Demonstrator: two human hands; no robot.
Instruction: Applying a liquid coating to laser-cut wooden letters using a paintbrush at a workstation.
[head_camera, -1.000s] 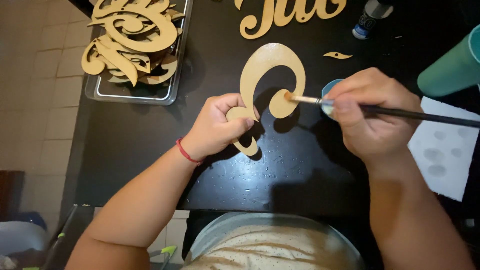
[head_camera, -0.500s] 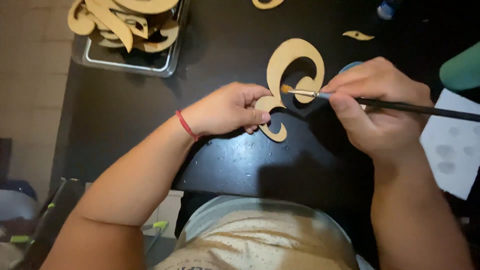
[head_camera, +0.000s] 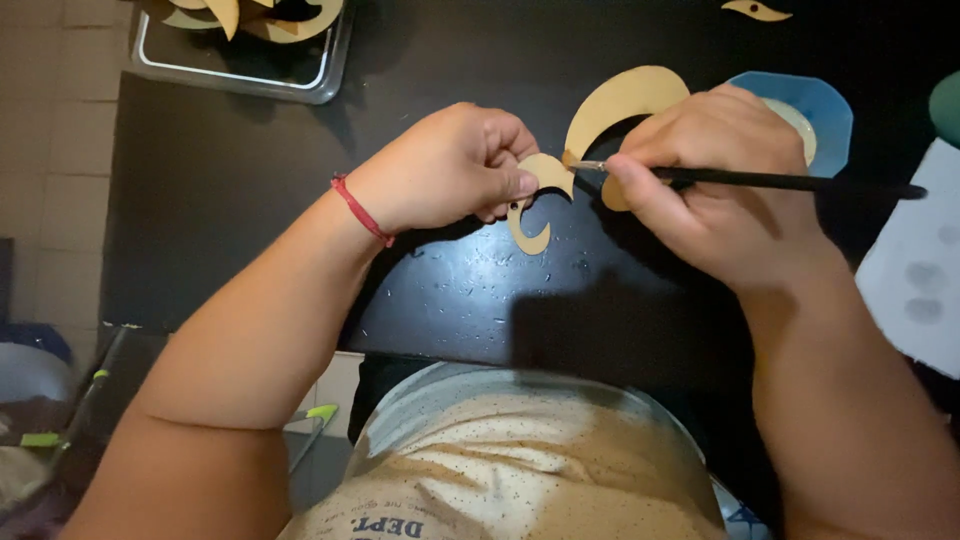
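Note:
A curved tan wooden cutout (head_camera: 620, 105) lies on the black table (head_camera: 250, 180). My left hand (head_camera: 450, 165), with a red string on its wrist, pinches the cutout's lower curl (head_camera: 540, 180) between thumb and fingers. My right hand (head_camera: 715, 175) grips a thin black paintbrush (head_camera: 800, 182), whose metal-collared tip touches the cutout's edge beside my left thumb. The right hand covers part of the cutout.
A metal tray (head_camera: 240, 75) with several tan cutouts sits at the table's far left corner. A blue octagonal dish (head_camera: 825, 105) stands behind my right hand. White paper with grey blotches (head_camera: 920, 280) lies at the right. A small tan piece (head_camera: 757, 11) is at the top edge.
The view has shifted so the hands and cutout sit lower and more central. My left hand has closed tighter on the curl, and the brush tip has moved left onto that edge.

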